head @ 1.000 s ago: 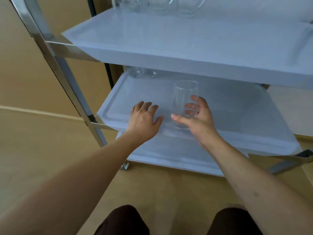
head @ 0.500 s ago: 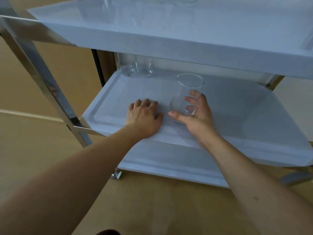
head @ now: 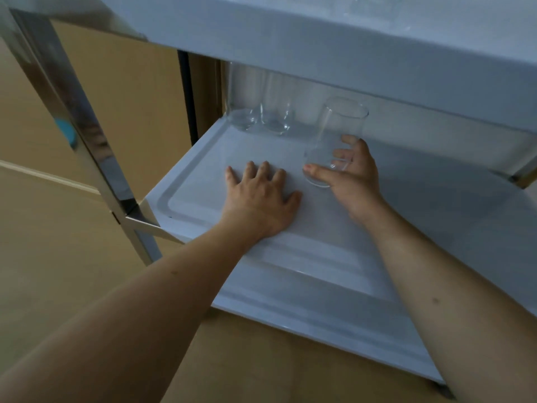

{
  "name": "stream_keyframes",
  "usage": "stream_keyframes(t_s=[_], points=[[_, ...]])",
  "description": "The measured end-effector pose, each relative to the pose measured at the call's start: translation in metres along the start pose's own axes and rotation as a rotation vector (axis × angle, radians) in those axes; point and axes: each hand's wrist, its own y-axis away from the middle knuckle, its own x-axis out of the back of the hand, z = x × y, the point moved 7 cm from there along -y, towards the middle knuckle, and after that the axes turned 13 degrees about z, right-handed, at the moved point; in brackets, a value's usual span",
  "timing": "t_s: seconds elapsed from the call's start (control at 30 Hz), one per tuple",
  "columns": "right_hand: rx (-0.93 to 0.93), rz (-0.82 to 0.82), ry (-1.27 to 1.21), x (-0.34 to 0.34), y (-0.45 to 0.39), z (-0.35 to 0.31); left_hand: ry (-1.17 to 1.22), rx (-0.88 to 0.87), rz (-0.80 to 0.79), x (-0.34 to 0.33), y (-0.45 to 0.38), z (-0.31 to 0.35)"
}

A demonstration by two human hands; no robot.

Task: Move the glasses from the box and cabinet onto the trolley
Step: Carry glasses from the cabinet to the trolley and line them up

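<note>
My right hand [head: 353,175] grips a clear drinking glass [head: 338,129] near its base, over the middle shelf [head: 203,175] of the white trolley; the glass tilts slightly away from me. My left hand [head: 260,199] presses flat on the same shelf, just left of the glass, fingers spread. Two more clear glasses [head: 261,112] stand upright side by side in the shelf's far left corner.
The trolley's top shelf [head: 319,39] hangs low over the middle shelf. A lower shelf [head: 305,301] shows beneath. A shiny metal post [head: 75,117] runs down the trolley's left front corner. A wooden floor and a tan wall lie to the left.
My head has dropped lower and nearer, so the middle shelf fills the view. My right hand has carried the glass deeper into the shelf; my left hand has flattened on the shelf.
</note>
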Motion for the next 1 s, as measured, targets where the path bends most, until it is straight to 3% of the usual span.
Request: stream_keyframes(t_s=[0.5, 1.0], points=[[-0.02, 0.05, 0.03, -0.057, -0.086, 0.015, 0.021, 0.002, 0.092, 0.0, 0.002, 0.002], [0.023, 0.106, 0.112, -0.074, -0.104, 0.02, 0.051, 0.005, 0.06, -0.003, 0.0, 0.005]])
